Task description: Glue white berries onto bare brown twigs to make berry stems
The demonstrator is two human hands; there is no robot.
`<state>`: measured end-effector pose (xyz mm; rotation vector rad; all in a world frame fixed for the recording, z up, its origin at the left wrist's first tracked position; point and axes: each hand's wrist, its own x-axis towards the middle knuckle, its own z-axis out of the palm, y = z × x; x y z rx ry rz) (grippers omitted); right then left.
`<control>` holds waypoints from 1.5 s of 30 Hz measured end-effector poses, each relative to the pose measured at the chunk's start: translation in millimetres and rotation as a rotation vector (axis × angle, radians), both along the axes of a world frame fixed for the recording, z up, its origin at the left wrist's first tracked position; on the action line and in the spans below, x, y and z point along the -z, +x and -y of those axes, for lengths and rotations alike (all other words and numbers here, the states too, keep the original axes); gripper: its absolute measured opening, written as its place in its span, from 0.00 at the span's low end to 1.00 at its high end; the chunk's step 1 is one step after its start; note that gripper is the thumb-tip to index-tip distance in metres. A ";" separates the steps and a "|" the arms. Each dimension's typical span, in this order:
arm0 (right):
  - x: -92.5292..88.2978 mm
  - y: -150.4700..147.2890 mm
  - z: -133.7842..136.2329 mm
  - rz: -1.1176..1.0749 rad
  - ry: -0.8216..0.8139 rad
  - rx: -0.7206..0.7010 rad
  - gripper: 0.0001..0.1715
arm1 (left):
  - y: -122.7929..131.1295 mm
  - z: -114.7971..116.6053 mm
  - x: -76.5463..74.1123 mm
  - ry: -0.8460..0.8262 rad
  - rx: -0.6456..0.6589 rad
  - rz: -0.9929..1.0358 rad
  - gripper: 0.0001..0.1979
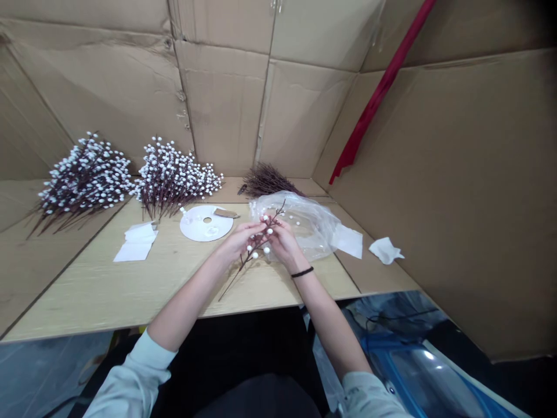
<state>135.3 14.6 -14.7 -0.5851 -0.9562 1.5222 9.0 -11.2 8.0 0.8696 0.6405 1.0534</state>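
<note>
Between my two hands is a brown artificial berry branch [246, 259] with several white berries on its twigs; its bare stem slants down to the left above the table. My left hand [240, 239] is closed around the branch from the left side. From the right, my right hand [282, 239] closes with its fingertips near the upper twigs and a white berry. Exactly what the right fingertips pinch is too small to make out. Just beyond my hands lies a clear plastic bag [311, 223] with a few loose white berries in it.
Two bunches of white-berried branches [89, 174] [172, 177] lie at the back left. A white disc [191, 231] carries a small brown piece [224, 213]. Bare brown twigs [270, 181] lie behind the bag. White papers [136, 242] [386, 251] rest on both sides. Cardboard walls [226, 104] enclose the table.
</note>
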 end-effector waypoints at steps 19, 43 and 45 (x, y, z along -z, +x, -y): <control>-1.1 1.5 2.7 0.061 0.004 -0.017 0.10 | 0.0 -2.7 -2.3 -0.187 0.035 0.068 0.04; -3.5 0.7 6.2 0.065 -0.007 -0.011 0.08 | -1.4 0.1 -5.8 -0.132 0.047 0.077 0.06; -2.8 0.6 6.0 0.071 0.006 -0.020 0.08 | -1.4 0.2 -6.0 -0.135 0.052 0.071 0.06</control>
